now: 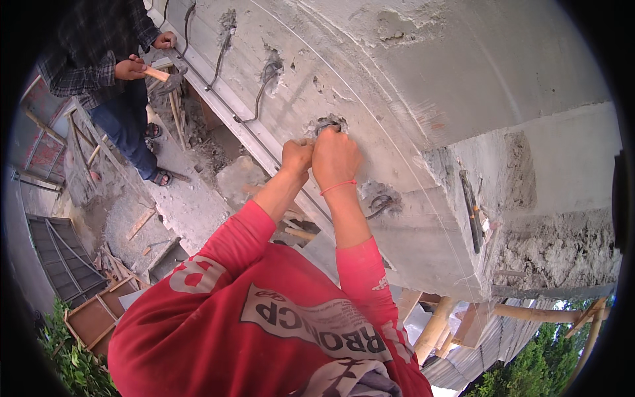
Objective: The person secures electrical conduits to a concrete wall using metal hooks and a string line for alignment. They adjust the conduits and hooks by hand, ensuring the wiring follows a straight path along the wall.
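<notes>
Evidently, your right hand (336,157) was nearer the dark metal piece (324,124), just ahead in a chipped pocket (342,122) inward from the concrete slab (370,155)'s left edge. Your left hand (297,154) was curled alongside; whether either gripped it, and the piece's long axis, I couldn't tell.

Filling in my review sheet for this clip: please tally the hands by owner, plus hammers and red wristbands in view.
Wearer's left hand and right hand: 2
Co-worker's upper hand and lower hand: 2
Hammer: 1
Red wristband: 1
Total: 6
</notes>
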Demonstrator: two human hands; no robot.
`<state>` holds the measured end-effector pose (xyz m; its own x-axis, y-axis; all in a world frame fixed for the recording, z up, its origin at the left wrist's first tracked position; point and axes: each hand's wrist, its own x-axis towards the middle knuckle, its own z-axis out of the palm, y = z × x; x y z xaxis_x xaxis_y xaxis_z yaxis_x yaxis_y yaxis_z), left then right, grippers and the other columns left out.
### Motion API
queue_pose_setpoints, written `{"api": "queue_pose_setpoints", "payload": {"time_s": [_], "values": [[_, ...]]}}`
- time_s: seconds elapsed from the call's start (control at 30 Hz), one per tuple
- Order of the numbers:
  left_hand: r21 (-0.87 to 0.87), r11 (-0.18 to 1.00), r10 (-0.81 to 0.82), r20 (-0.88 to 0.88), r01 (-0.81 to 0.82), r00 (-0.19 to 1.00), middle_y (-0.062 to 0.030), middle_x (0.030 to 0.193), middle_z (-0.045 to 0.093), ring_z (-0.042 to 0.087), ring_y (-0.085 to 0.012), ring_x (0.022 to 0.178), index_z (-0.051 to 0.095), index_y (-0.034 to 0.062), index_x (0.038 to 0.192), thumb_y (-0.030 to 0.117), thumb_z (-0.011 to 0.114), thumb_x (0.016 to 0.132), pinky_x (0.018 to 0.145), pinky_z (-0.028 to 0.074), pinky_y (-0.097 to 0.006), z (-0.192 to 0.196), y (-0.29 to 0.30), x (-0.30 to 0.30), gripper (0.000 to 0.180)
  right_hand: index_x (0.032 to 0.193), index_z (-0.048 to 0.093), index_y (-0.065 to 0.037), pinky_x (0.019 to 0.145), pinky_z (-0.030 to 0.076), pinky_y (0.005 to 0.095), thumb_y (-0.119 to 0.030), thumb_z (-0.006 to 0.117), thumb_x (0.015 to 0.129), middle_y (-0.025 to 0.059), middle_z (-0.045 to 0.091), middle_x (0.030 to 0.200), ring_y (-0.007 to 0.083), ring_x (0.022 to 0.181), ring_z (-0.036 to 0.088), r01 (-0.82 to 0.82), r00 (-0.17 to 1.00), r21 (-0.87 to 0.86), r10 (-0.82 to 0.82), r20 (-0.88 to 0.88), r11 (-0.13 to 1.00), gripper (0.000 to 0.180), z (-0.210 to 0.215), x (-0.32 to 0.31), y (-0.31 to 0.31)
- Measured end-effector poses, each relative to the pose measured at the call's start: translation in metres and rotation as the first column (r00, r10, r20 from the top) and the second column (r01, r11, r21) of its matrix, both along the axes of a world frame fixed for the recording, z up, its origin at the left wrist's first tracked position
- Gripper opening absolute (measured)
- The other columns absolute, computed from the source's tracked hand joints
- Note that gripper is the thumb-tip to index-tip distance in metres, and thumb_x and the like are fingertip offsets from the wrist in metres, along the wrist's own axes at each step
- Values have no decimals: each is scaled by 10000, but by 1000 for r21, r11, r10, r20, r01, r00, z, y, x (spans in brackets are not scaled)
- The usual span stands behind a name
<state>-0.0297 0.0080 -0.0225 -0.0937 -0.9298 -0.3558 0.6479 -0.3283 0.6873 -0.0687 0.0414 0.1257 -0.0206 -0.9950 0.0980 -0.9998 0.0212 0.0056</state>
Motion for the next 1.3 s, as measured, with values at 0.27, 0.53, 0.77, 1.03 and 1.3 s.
{"api": "queue_pose_setpoints", "payload": {"time_s": [0.27, 0.53, 0.77, 1.03, 1.3], "values": [[31, 990, -135, 20, 134, 991, -84, 798, 698, 641, -148, 637, 693, -13, 819, 53, 759, 918, 528, 486, -345, 14, -9, 10, 135, 1280, 596, 183, 720, 629, 466, -75, 680, 895, 263, 766, 881, 403, 839, 780, 62, 962, -105, -32, 271, 992, 471, -26, -4, 6], [5, 959, -280, 193, 284, 940, -73, 830, 714, 676, -141, 736, 721, -34, 941, 173, 721, 1015, 617, 530, -315, 14, -12, 25, 220, 1467, 488, 162, 658, 604, 477, -65, 592, 959, 226, 759, 955, 371, 808, 770, -12, 991, -213, 40, 128, 977, 566, -52, -3, 26], [-110, 970, -168, 333, 215, 928, 27, 755, 652, 535, -47, 667, 691, 79, 799, 169, 678, 1039, 566, 412, -268, 10, -3, 18, 257, 1456, 561, 86, 675, 586, 512, -13, 607, 931, 232, 758, 922, 416, 824, 756, 29, 954, -206, 35, 297, 978, 536, -49, -10, 35], [-169, 949, -212, 277, 265, 937, 18, 727, 629, 558, -71, 666, 641, 65, 770, 133, 664, 1028, 588, 425, -268, 29, -3, 26, 267, 1393, 665, 11, 719, 564, 479, -32, 564, 996, 220, 745, 844, 394, 799, 738, 28, 907, -136, 32, 419, 990, 411, -35, -29, 35], [-158, 963, -95, 561, 219, 822, 15, 754, 630, 583, -82, 662, 709, 11, 908, 132, 649, 1032, 637, 522, -270, 34, 11, 14, 184, 1378, 669, 15, 611, 485, 359, -85, 558, 1044, 83, 692, 727, 148, 611, 602, 106, 610, -242, 129, 782, 964, 366, -57, -41, 42]]}}
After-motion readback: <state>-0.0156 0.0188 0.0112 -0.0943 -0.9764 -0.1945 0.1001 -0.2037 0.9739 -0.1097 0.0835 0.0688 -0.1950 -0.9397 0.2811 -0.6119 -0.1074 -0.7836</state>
